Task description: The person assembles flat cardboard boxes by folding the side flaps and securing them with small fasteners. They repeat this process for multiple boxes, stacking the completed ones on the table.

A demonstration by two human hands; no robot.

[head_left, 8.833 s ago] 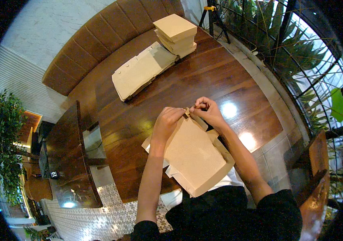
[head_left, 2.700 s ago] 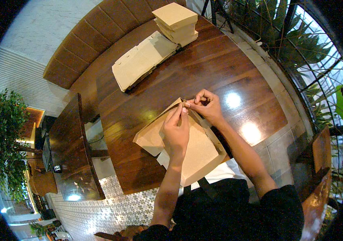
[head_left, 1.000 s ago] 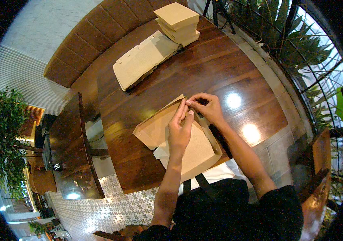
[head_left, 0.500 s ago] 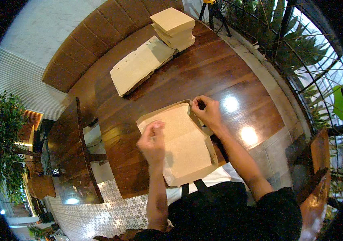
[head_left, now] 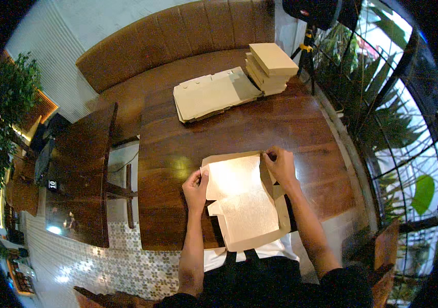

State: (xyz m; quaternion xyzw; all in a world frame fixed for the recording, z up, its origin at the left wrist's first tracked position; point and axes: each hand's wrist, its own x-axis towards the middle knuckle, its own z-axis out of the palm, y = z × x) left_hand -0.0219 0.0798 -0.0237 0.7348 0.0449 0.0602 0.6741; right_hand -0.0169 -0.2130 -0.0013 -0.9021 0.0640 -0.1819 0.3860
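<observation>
As the open carton (head_left: 247,215) lies lengthwise outward between them, the right hand (head_left: 280,167) pinches its far corner, the left hand (head_left: 195,189) apparently its side.

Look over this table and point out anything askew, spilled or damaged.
No spill or clear damage shows. The stack of folded boxes at the far right of the table looks slightly askew: its layers do not line up. On the open box between the left hand and right hand, a flap sticks out leftward.
</observation>
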